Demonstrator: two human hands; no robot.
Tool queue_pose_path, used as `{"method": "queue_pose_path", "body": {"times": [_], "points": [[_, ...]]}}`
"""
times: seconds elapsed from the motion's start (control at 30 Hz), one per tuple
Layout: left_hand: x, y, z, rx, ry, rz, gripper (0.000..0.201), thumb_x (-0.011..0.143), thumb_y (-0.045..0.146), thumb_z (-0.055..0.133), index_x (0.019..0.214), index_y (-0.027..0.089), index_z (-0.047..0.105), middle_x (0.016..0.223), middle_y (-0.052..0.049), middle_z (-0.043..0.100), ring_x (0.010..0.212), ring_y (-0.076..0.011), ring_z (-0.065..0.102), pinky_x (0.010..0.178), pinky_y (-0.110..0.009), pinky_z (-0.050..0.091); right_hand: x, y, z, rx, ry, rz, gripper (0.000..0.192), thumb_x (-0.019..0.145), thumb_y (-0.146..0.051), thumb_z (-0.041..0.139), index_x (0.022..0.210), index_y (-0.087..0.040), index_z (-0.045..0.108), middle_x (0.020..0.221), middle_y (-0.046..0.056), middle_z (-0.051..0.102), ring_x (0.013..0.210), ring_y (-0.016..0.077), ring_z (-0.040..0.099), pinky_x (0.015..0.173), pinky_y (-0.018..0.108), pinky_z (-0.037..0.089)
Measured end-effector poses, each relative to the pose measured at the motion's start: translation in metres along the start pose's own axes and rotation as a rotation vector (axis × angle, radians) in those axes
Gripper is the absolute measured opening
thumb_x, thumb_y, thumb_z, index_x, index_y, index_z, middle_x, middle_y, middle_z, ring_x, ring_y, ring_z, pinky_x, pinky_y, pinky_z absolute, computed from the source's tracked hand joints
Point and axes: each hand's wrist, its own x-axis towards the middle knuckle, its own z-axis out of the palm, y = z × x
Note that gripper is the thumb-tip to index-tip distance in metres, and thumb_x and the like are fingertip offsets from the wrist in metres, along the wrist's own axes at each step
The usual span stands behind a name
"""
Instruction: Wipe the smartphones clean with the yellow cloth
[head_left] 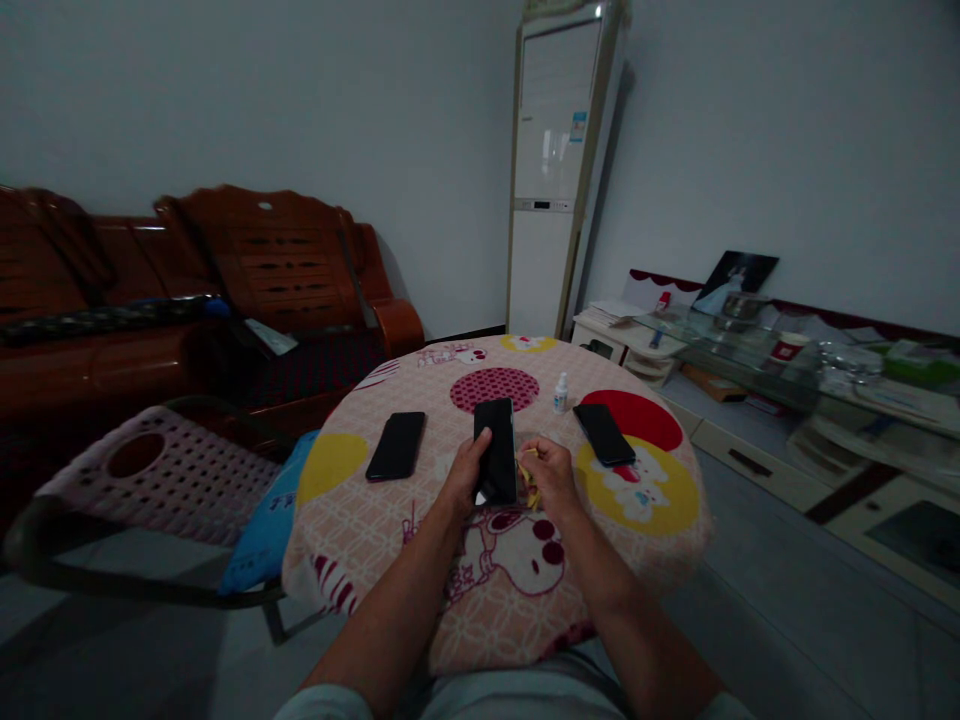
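Note:
My left hand point(466, 470) grips a black smartphone point(496, 455) by its left side, thumb lying over the dark screen. At the phone's right edge is my right hand point(550, 470), its fingers closed on a yellow cloth point(531, 488) that hangs partly below them. Left of the hands a second dark smartphone point(396, 446) lies flat on the patterned tablecloth point(480, 640). A third smartphone point(604, 434) rests at a slant to the right. Beyond my right hand stands a small white bottle point(561, 393), upright.
A woven chair point(161, 470) with a blue cushion point(271, 525) stands left of the round table. Behind it is a wooden sofa point(270, 260). A tall white air conditioner point(551, 180) fills the corner. To the right runs a low cabinet point(739, 455) with a cluttered glass top.

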Motion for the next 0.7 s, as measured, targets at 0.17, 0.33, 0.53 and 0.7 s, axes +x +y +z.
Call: {"method": "queue_pose_path", "body": {"times": [0.17,0.33,0.53,0.7], "points": [[-0.0004,-0.0009,-0.0012,0.028,-0.012,0.035,0.041,0.069,0.052,0.073,0.079,0.013,0.062,0.060,-0.002,0.064,0.048,-0.0151,0.060,0.047,-0.025,0.049,0.0021,0.0048,-0.0015,0.003,0.021,0.010,0.012,0.064,-0.029,0.061,0.065,-0.018,0.057,0.044,-0.007,0.052,0.033,0.0068,0.039,0.031,0.017,0.027],[0.0014,-0.0023,-0.0033,0.070,0.001,0.111,0.041,0.070,0.051,0.072,0.080,0.013,0.062,0.062,-0.001,0.063,0.049,-0.0128,0.058,0.048,-0.024,0.049,0.0000,0.0037,-0.0027,-0.008,0.007,0.027,0.013,0.063,-0.029,0.061,0.065,-0.017,0.058,0.044,-0.006,0.052,0.032,0.0059,0.037,0.030,0.017,0.025],[0.0011,0.0002,-0.0025,0.091,0.034,0.103,0.041,0.069,0.052,0.072,0.080,0.013,0.061,0.061,0.000,0.061,0.048,-0.0126,0.056,0.047,-0.025,0.048,0.0000,0.0049,-0.0017,-0.016,0.016,0.044,0.013,0.062,-0.029,0.061,0.065,-0.016,0.059,0.043,-0.006,0.052,0.030,0.0052,0.037,0.029,0.016,0.024],[0.0006,-0.0002,-0.0039,0.142,0.028,0.087,0.042,0.068,0.053,0.073,0.074,0.013,0.060,0.059,0.000,0.061,0.048,-0.0128,0.056,0.045,-0.023,0.045,0.0022,0.0077,-0.0038,-0.004,0.040,0.052,0.015,0.062,-0.031,0.060,0.068,-0.017,0.059,0.044,-0.007,0.053,0.030,0.0058,0.038,0.029,0.016,0.024]]}}
